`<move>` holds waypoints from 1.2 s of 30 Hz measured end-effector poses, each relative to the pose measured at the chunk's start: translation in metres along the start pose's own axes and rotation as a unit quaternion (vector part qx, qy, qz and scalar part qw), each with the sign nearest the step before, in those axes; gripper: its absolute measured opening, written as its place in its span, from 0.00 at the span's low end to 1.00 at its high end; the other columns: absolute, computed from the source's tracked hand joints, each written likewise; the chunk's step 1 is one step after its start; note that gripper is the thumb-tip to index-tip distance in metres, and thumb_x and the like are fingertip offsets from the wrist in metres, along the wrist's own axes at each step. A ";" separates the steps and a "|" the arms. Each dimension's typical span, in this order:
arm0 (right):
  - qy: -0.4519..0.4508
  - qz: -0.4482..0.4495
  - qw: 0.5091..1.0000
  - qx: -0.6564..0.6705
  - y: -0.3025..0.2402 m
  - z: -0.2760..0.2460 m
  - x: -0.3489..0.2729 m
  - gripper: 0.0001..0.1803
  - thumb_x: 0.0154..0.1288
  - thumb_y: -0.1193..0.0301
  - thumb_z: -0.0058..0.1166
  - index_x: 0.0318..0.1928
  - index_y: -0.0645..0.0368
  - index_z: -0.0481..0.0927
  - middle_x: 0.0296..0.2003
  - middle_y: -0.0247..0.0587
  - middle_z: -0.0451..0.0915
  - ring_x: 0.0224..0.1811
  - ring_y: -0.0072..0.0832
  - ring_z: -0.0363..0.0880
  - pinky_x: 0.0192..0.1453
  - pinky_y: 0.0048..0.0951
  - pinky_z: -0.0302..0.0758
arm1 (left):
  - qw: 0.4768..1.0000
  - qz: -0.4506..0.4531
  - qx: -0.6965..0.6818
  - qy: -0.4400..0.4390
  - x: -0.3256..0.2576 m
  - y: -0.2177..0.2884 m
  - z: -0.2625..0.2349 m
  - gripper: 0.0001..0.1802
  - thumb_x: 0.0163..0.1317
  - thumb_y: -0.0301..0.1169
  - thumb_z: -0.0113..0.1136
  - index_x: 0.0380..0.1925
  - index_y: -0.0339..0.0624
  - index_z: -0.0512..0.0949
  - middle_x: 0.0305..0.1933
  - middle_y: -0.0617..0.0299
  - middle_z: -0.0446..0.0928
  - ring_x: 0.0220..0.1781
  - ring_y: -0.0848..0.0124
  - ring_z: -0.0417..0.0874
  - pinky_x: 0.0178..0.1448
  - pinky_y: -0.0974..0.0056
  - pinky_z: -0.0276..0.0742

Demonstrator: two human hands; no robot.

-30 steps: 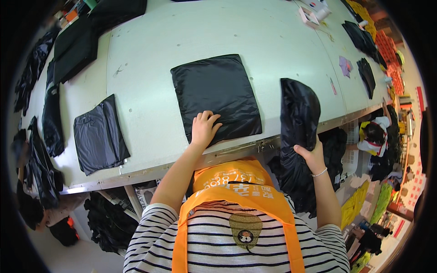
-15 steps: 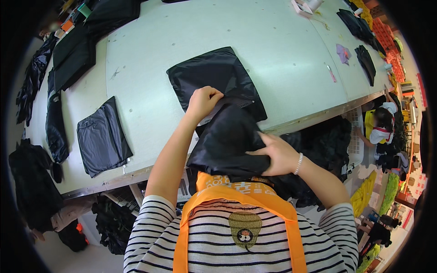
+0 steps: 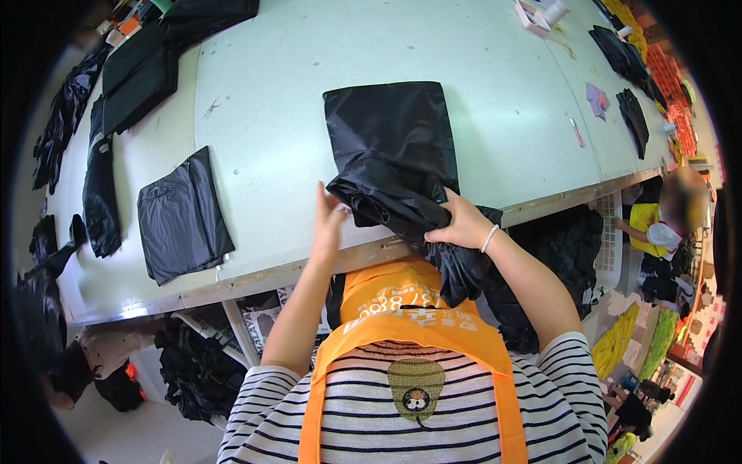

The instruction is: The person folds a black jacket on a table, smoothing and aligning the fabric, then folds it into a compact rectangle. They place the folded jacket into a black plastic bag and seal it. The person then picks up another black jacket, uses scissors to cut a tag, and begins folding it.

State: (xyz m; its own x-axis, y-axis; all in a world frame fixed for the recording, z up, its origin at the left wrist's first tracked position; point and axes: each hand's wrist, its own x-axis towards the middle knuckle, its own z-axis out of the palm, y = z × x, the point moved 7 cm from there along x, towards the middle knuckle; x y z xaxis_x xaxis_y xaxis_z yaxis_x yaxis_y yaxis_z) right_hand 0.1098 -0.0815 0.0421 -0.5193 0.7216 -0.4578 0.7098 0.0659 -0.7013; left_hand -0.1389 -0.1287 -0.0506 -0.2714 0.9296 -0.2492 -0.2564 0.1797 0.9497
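A crumpled black garment (image 3: 402, 197) lies bunched at the near edge of the pale table (image 3: 263, 116), partly over a flat folded black piece (image 3: 386, 116). My right hand (image 3: 461, 224) grips the bunched garment at its right side, where cloth hangs down past the table edge. My left hand (image 3: 328, 220) holds the garment's left edge, fingers up against the cloth.
A second folded black piece (image 3: 182, 213) lies to the left. More black garments (image 3: 139, 69) line the far left and far right (image 3: 622, 50) of the table. A heap of black cloth (image 3: 556, 247) hangs below the edge at right. A seated person (image 3: 665, 213) is at far right.
My right hand has lifted the black garment from beside the table onto the flat folded piece. My left hand left the folded piece and took the garment's left edge.
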 end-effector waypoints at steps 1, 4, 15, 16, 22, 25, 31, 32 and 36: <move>0.006 0.002 1.000 0.007 0.000 -0.001 -0.002 0.28 0.42 0.61 0.69 0.42 0.67 0.83 0.64 0.51 0.62 0.62 0.44 0.67 0.67 0.33 0.63 | 0.997 0.013 0.076 -0.032 -0.010 0.008 0.021 0.33 0.54 0.30 0.53 0.63 0.37 0.62 0.61 0.44 0.71 0.57 0.56 0.76 0.58 0.57 0.72; 0.024 0.027 0.999 -0.027 -0.009 -0.009 -0.004 0.27 0.42 0.60 0.68 0.42 0.65 0.84 0.63 0.54 0.64 0.61 0.45 0.69 0.66 0.33 0.65 | 0.928 -0.012 0.370 -0.035 0.004 0.014 0.027 0.12 0.59 0.32 0.54 0.30 0.32 0.79 0.23 0.48 0.80 0.26 0.60 0.83 0.35 0.60 0.76; 0.165 0.003 0.972 -0.167 -0.012 -0.029 0.002 0.22 0.43 0.61 0.65 0.38 0.63 0.83 0.46 0.61 0.77 0.46 0.52 0.77 0.53 0.41 0.75 | 0.795 0.331 0.493 -0.125 -0.072 0.078 0.107 0.09 0.54 0.30 0.58 0.18 0.42 0.71 0.16 0.51 0.71 0.17 0.53 0.75 0.23 0.52 0.71; 0.180 0.011 0.970 -0.164 -0.001 -0.025 0.011 0.23 0.43 0.62 0.64 0.38 0.65 0.82 0.45 0.62 0.77 0.46 0.52 0.77 0.52 0.41 0.75 | 0.779 0.386 0.450 -0.205 -0.090 0.081 0.126 0.08 0.52 0.29 0.58 0.19 0.42 0.71 0.15 0.52 0.70 0.16 0.54 0.74 0.23 0.54 0.71; 0.222 -0.069 0.943 -0.236 -0.022 -0.012 0.009 0.29 0.45 0.47 0.61 0.29 0.66 0.82 0.41 0.58 0.78 0.37 0.51 0.77 0.43 0.44 0.75 | 0.752 0.180 0.506 -0.382 -0.064 0.119 0.161 0.14 0.49 0.43 0.64 0.16 0.46 0.80 0.16 0.57 0.75 0.22 0.56 0.80 0.29 0.55 0.76; 0.186 -0.028 0.933 -0.306 -0.027 -0.005 0.011 0.23 0.45 0.57 0.62 0.37 0.62 0.81 0.40 0.53 0.77 0.42 0.46 0.75 0.45 0.39 0.72 | 0.711 0.363 0.581 -0.158 -0.013 0.171 0.196 0.21 0.46 0.48 0.68 0.32 0.44 0.78 0.28 0.57 0.79 0.34 0.60 0.82 0.35 0.60 0.78; 0.191 -0.074 0.944 -0.257 -0.049 0.004 0.023 0.18 0.51 0.63 0.59 0.43 0.54 0.78 0.41 0.44 0.79 0.46 0.42 0.75 0.46 0.40 0.71 | 0.617 0.312 0.685 -0.230 0.034 0.117 0.248 0.08 0.48 0.35 0.64 0.23 0.41 0.81 0.29 0.58 0.81 0.39 0.60 0.83 0.34 0.57 0.79; 0.251 -0.111 0.947 -0.168 -0.022 0.010 0.030 0.16 0.55 0.64 0.56 0.45 0.54 0.78 0.42 0.42 0.78 0.47 0.40 0.75 0.48 0.39 0.71 | 0.645 0.319 0.646 -0.255 0.016 0.121 0.257 0.06 0.48 0.33 0.64 0.22 0.42 0.81 0.29 0.58 0.81 0.39 0.60 0.83 0.33 0.57 0.79; 0.261 0.050 0.920 -0.287 -0.014 -0.007 0.036 0.13 0.65 0.64 0.47 0.47 0.52 0.77 0.46 0.39 0.76 0.55 0.33 0.72 0.55 0.35 0.68 | 0.693 0.425 0.506 -0.288 -0.044 0.138 0.241 0.05 0.49 0.31 0.61 0.23 0.44 0.81 0.30 0.61 0.79 0.38 0.62 0.80 0.42 0.60 0.75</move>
State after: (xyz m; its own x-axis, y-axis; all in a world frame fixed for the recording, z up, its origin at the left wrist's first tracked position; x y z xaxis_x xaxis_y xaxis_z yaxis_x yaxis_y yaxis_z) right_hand 0.0845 -0.0515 0.0395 -0.2439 0.9670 -0.0738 0.9540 0.2255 -0.1976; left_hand 0.0614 -0.0676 0.1374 0.5645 0.7598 0.3225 0.6303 -0.6491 0.4260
